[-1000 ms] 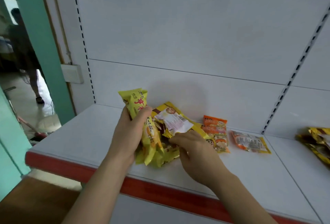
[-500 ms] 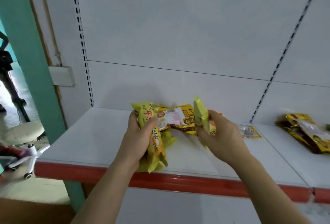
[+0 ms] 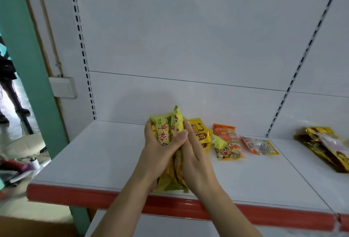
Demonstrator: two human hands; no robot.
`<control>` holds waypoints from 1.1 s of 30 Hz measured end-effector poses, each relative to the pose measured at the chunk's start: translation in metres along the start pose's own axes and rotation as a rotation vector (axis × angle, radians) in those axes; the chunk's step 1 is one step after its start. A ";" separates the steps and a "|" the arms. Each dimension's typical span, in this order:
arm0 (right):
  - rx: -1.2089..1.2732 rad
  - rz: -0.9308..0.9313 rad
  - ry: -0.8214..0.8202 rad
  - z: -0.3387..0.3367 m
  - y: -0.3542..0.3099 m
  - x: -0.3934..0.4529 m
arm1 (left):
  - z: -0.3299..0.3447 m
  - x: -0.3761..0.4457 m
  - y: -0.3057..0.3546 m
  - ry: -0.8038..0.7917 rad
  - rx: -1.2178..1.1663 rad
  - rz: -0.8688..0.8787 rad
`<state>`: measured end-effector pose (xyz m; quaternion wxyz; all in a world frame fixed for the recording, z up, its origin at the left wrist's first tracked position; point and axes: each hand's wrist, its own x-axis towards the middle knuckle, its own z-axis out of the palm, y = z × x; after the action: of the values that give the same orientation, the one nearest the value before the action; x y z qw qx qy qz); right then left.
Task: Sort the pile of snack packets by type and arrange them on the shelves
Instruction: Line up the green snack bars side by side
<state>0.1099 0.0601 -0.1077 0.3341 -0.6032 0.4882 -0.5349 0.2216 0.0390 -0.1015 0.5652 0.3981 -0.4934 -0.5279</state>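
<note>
Both my hands hold a bunch of yellow-green snack packets (image 3: 168,129) with red lettering, upright over the front of the white shelf (image 3: 90,157). My left hand (image 3: 160,149) grips the bunch from the left with the thumb across the front. My right hand (image 3: 196,159) presses against its right side with the fingers fairly straight. Behind my hands lies a yellow and brown packet (image 3: 201,132). To the right lie an orange and yellow packet (image 3: 227,144) with a small yellow packet (image 3: 219,141) on it, and an orange clear-window packet (image 3: 259,145).
A heap of gold and brown packets (image 3: 328,146) lies on the neighbouring shelf section at far right. The shelf has a red front edge (image 3: 113,197) and a white back panel. A teal post (image 3: 24,47) and a white stool (image 3: 24,146) stand at left.
My right hand brought the yellow-green packet it had lifted over to the bunch in my left hand. Both hands now hold the bunch together. The view shifted left.
</note>
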 end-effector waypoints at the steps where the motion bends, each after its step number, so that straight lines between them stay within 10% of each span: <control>1: 0.092 0.031 -0.009 0.002 0.000 -0.001 | -0.001 0.001 0.000 -0.011 -0.025 -0.020; 19: 0.044 -0.006 -0.016 -0.033 -0.009 -0.013 | 0.025 0.009 -0.007 -0.004 0.071 0.151; 33: -0.041 0.151 0.524 -0.250 0.022 -0.100 | 0.249 -0.043 -0.058 -0.478 0.094 0.084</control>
<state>-0.1332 0.1782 -0.1091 0.2231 -0.4127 0.6125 -0.6362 -0.0317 0.0918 -0.1149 0.4346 0.2671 -0.6532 -0.5596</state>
